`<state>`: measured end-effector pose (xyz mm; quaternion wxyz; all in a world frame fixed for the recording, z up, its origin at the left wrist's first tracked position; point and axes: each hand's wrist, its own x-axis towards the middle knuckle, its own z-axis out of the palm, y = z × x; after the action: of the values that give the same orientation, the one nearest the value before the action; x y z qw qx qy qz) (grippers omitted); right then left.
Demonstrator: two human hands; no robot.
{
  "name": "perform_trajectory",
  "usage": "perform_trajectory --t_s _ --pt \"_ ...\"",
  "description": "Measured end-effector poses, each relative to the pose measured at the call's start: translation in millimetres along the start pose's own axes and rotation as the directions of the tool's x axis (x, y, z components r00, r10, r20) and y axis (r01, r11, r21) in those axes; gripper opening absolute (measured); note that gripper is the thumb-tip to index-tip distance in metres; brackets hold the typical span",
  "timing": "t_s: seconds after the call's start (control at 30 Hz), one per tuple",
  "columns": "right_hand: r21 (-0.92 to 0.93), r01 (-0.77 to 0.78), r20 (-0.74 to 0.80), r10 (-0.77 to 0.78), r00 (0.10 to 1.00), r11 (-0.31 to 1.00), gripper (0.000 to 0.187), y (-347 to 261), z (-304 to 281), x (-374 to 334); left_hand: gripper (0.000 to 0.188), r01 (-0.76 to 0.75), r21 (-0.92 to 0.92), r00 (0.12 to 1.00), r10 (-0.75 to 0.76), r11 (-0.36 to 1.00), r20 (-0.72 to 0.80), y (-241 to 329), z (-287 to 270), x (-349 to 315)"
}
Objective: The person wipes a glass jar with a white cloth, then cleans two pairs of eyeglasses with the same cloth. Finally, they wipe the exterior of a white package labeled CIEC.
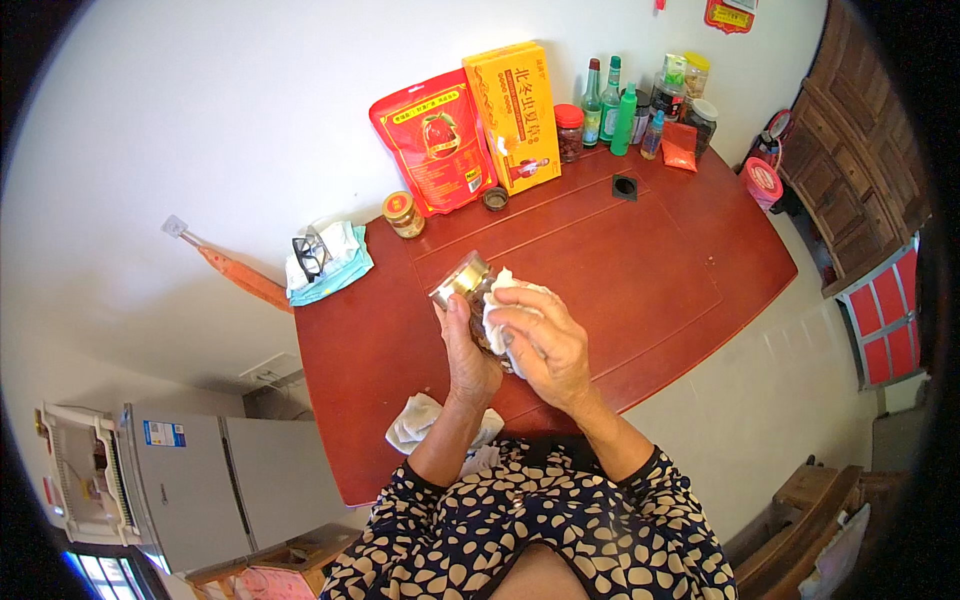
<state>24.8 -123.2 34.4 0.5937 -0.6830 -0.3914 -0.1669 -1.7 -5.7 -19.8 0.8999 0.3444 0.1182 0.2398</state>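
Head view: left hand (468,358) wrapped around a glass jar (468,290) with a metal lid, held tilted above the red worktop (640,260), lid end pointing up and away. Right hand (548,350) pinching a white cloth (503,305) and pressing it against the jar's side. Both hands closed, one on the jar, the other on the cloth; jar off the worktop, between the hands, over the near middle of the board.

To wipe well, judging from the grip: hold the jar firm by its lower half, turn it bit by bit under the cloth, keep the cloth folded thick at the fingertips, keep the lid end raised.

More crumpled white cloths (418,420) at the near edge, just below the left wrist. At the far edge, a red pouch (432,140), a yellow box (515,112), a small lidded jar (403,213) and a row of bottles (612,105). Spectacles (310,252) on a folded cloth at the left corner.
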Motion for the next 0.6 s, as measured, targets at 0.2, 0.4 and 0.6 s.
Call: perform_trajectory --t_s 0.2,0.4,0.6 --pt "0.414 -0.612 0.147 0.614 0.775 0.674 0.02 18 -15 14 0.044 0.058 0.018 0.986 -0.061 0.998 0.157 6 15 -14" --pt "0.022 -0.098 -0.026 0.098 0.995 0.995 0.031 8 -17 10 0.064 0.133 0.065 0.98 -0.141 0.989 0.139 -3 7 -14" --pt "-0.161 0.249 0.057 -0.243 0.968 0.955 0.036 -11 -12 11 0.062 0.108 0.108 0.99 -0.117 0.988 0.081 -8 -2 -17"
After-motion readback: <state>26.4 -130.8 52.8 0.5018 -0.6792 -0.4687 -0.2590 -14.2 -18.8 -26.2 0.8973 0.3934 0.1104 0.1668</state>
